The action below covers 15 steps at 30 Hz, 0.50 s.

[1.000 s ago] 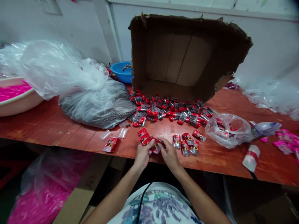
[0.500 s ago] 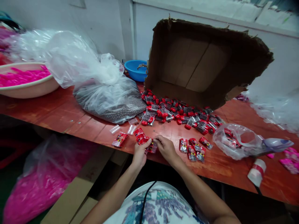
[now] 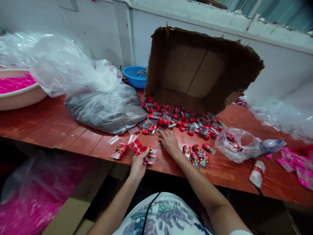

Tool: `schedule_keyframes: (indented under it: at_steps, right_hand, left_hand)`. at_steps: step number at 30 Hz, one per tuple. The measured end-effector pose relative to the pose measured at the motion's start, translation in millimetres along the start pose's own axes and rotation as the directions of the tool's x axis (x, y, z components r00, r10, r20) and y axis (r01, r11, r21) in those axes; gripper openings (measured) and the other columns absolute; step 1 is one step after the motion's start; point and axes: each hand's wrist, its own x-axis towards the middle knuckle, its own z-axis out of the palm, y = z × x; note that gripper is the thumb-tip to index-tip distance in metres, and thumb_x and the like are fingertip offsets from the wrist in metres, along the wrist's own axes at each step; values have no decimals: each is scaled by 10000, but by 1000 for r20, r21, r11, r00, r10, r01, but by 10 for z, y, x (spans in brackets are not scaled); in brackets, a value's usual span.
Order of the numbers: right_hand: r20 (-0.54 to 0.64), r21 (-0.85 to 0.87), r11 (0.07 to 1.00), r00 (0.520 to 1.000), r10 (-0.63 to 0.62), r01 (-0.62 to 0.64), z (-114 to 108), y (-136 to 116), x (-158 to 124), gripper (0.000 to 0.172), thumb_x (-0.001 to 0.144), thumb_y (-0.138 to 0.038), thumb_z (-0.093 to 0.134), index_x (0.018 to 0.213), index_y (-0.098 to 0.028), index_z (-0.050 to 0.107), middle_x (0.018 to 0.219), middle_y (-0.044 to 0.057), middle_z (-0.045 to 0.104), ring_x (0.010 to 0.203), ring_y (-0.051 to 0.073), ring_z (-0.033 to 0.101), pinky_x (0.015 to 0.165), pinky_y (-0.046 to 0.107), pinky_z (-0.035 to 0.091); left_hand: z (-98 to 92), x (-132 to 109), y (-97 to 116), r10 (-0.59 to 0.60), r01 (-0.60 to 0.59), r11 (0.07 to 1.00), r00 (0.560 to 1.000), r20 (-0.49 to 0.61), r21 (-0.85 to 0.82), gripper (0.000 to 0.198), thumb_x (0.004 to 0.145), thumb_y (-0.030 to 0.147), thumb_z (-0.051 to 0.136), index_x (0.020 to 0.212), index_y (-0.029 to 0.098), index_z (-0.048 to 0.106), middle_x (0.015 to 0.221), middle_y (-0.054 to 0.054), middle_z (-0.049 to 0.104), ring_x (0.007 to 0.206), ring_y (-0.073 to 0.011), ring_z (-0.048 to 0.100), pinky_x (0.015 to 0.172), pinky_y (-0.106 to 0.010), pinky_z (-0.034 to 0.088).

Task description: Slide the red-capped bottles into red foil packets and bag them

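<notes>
In my left hand [image 3: 139,164] is a red printed packet [image 3: 150,156] with a clear lower part, pinched under the thumb near the table edge. Red packets [image 3: 137,147] lie just beyond it, touching or overlapping it. My right hand [image 3: 169,142] is stretched over the table, fingers apart, with no object visible in it. It is just short of a heap of small clear tubes with red caps [image 3: 181,119], dark inside. Another red packet [image 3: 119,150] lies left of my left hand. Several filled red packets [image 3: 195,153] lie right of my right wrist.
A torn cardboard box [image 3: 195,71] lies tipped behind the heap. To the left sit a clear bag of dark beads [image 3: 107,112] and a basin of pink pieces [image 3: 22,98]. A blue bowl [image 3: 134,78] stands behind. At right are a plastic bag [image 3: 234,147] and a white roll [image 3: 257,173].
My right hand has left the packet at my left hand and moved forward toward the heap. My left hand keeps its packet. The view has shifted slightly right.
</notes>
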Motion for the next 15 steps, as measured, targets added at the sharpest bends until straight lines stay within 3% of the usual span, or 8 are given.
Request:
schedule_keyframes:
  at_steps: [7,11,15]
  right_hand:
    - [17,10,999,999,49,-49,-243,-73,-519,239,883,-356,546,1021,-204,667,907,87,567,870,230,495,779,332,435]
    - [18,66,992,995,103,-104,-361,-14,-738,193,888,-310,542,991,-247,693,880,59,514,838,202,504,739,304,438]
    - [73,236,961,988,134,-147,-400,15,-890,207,893,-248,516,1015,-269,682,945,39,495,781,153,537,736,278,468]
  left_hand:
    - [60,-26,-27,-25,25,1000,999,30,16,184,583,58,778,712,108,657,632,-23,682,526,-135,636,505,-222,530]
    - [133,-38,-79,-49,48,999,999,13,23,172,596,44,768,713,96,654,628,-34,680,506,-143,629,481,-242,527]
    - [197,-36,-112,-66,66,998,998,16,-4,166,606,26,761,689,107,643,633,-36,682,532,-144,641,517,-240,537]
